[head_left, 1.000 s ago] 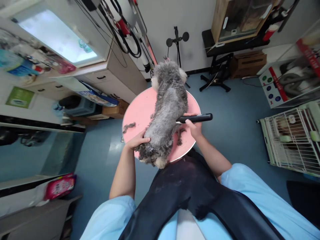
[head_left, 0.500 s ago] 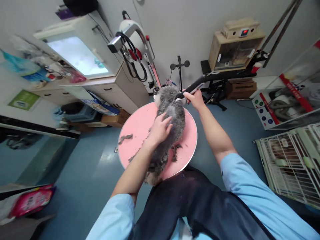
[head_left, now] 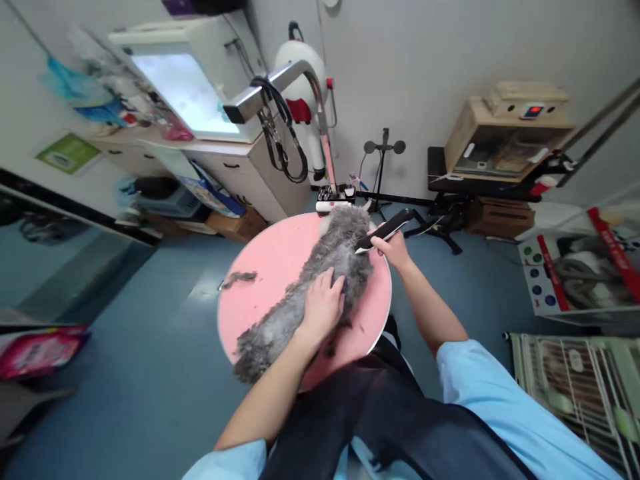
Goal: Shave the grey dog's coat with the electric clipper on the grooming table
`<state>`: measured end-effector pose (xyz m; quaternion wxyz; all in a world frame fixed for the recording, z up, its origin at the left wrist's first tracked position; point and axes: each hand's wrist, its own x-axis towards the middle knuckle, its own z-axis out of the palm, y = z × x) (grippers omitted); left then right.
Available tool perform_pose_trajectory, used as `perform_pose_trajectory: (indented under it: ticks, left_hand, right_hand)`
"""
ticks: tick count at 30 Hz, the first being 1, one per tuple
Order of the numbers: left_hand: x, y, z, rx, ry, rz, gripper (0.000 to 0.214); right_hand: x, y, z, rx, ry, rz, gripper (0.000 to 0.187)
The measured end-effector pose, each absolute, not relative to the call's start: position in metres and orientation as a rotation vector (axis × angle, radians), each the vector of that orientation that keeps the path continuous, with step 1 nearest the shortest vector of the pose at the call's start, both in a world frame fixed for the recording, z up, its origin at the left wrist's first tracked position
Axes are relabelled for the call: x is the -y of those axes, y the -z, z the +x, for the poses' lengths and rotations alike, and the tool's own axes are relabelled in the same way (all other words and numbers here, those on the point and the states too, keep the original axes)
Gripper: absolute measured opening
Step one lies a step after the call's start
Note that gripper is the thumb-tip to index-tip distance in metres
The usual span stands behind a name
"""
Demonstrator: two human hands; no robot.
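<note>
A grey, curly-coated dog (head_left: pixel 280 320) lies or stands across a round pink grooming table (head_left: pixel 270 250); its head points away from me and its face is hidden. My left hand (head_left: pixel 323 303) rests flat on its back, fingers stretched out and slightly apart. In my right hand (head_left: pixel 393 250) is a black-and-white hair clipper (head_left: pixel 384 231), gripped like a pen, its blade end against the fur behind the neck. Paler, short-cut fur shows along the back. A tuft of cut hair (head_left: pixel 240 278) lies on the table's left side.
Beyond the table rises a grooming arm (head_left: pixel 280 80) with black loops hanging from it. A thin black stand (head_left: pixel 383 163) is behind the dog. Cabinets (head_left: pixel 235 167) stand at left, a wooden box with a glass front (head_left: pixel 505 147) at back right, a wire cage (head_left: pixel 575 387) at right.
The dog's rear has swung to the left on the table. The clipper has come back toward me along the neck. My left hand stays on the back, and the view has shifted.
</note>
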<state>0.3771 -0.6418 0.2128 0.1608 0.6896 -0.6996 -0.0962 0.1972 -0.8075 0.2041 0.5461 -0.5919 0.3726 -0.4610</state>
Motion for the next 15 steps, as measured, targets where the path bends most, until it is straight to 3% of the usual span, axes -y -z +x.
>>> perform_pose_trajectory:
  ticks: [5, 8, 12, 15]
  left_hand:
    - [0.605, -0.191, 0.345, 1.565, 0.259, 1.992, 0.035]
    - [0.597, -0.163, 0.304, 1.377, 0.516, 1.839, 0.032]
    - [0.650, -0.113, 0.256, 0.993, 0.952, 1.770, 0.037]
    - [0.716, -0.088, 0.242, 0.754, 1.095, 1.733, 0.046]
  right_hand:
    - [0.820, -0.172, 0.186, -0.605, 0.601, -1.459, 0.029]
    - [0.825, -0.149, 0.153, -0.665, 0.567, -1.244, 0.031]
    - [0.844, -0.138, 0.103, -0.738, 0.639, -0.858, 0.046]
    - [0.860, -0.137, 0.071, -0.782, 0.596, -0.813, 0.056]
